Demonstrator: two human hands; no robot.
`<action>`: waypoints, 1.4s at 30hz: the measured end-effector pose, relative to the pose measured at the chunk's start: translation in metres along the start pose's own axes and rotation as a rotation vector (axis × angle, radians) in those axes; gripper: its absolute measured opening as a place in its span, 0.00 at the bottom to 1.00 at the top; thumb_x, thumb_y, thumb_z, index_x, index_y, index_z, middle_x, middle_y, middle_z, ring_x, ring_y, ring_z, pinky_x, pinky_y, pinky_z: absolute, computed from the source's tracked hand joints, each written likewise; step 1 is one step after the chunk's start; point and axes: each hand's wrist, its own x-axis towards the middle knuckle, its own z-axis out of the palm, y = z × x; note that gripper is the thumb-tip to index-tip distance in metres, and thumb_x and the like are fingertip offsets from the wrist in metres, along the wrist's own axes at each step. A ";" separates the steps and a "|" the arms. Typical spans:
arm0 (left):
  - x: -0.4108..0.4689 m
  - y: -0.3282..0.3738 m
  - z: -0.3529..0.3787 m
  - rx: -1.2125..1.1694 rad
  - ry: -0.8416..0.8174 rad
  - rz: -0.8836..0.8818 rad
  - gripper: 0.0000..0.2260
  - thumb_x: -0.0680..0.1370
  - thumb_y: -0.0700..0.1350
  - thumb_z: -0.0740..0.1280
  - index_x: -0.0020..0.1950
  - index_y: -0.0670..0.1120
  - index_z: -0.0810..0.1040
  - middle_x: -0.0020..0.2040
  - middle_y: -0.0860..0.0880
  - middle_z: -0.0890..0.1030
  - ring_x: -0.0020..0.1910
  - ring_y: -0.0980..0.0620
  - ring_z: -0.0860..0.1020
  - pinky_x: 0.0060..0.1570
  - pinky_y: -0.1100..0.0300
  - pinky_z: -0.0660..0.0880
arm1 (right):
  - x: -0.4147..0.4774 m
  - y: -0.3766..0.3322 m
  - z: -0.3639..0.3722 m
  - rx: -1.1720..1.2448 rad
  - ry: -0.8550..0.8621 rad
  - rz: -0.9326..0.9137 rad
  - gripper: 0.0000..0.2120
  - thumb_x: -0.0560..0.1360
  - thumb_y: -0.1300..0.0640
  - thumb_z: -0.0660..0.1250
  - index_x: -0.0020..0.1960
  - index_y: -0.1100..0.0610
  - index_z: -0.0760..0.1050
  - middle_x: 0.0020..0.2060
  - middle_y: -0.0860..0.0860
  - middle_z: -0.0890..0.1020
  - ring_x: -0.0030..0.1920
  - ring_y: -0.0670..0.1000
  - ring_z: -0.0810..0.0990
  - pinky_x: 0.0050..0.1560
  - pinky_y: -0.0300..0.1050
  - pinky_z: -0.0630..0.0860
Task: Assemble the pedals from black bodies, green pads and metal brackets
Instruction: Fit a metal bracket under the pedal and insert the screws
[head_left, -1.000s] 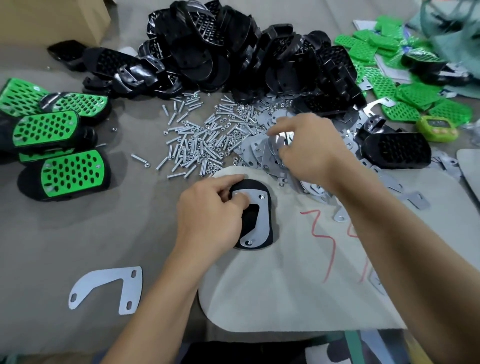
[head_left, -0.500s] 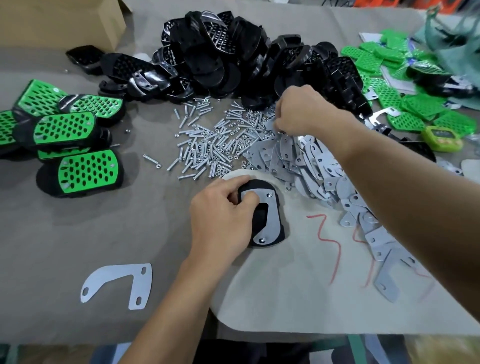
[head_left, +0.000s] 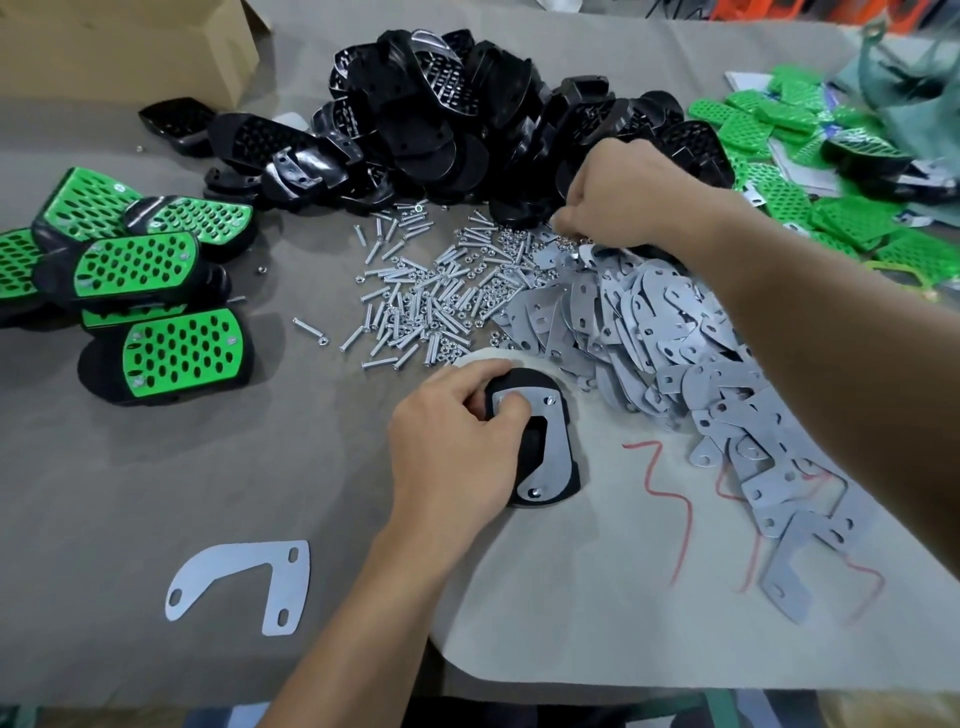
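Head view: I see the left hand gripping the black body, fingers curled round its upper end, thumb pressing the metal bracket lying on top. That body sits on the pale sheet, just beside the bracket pile. The right hand reaches into the nuts, fingertips curled down; I cannot tell whether they hold 1.

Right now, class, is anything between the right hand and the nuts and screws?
Nothing visible: the right hand touches the far edge of the nuts and screws. The left hand grips the black body.
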 end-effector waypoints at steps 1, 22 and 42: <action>0.000 0.000 0.000 0.001 0.002 -0.001 0.13 0.70 0.49 0.68 0.50 0.62 0.85 0.32 0.64 0.74 0.37 0.61 0.75 0.43 0.65 0.71 | 0.002 -0.003 0.003 -0.024 -0.016 0.020 0.18 0.75 0.44 0.70 0.38 0.60 0.78 0.38 0.61 0.81 0.41 0.62 0.79 0.42 0.49 0.78; 0.001 -0.003 0.001 -0.019 -0.012 -0.006 0.13 0.72 0.48 0.70 0.53 0.60 0.86 0.33 0.66 0.75 0.37 0.63 0.74 0.44 0.64 0.71 | 0.010 -0.027 0.005 0.381 -0.231 0.330 0.11 0.78 0.62 0.71 0.38 0.60 0.74 0.29 0.52 0.74 0.25 0.49 0.71 0.20 0.34 0.66; 0.001 0.000 -0.014 -0.528 0.099 -0.045 0.04 0.75 0.45 0.74 0.40 0.52 0.85 0.30 0.53 0.76 0.30 0.56 0.72 0.33 0.63 0.70 | -0.146 -0.033 0.028 0.778 -0.156 -0.017 0.06 0.75 0.62 0.72 0.40 0.58 0.81 0.24 0.50 0.78 0.24 0.45 0.69 0.25 0.34 0.65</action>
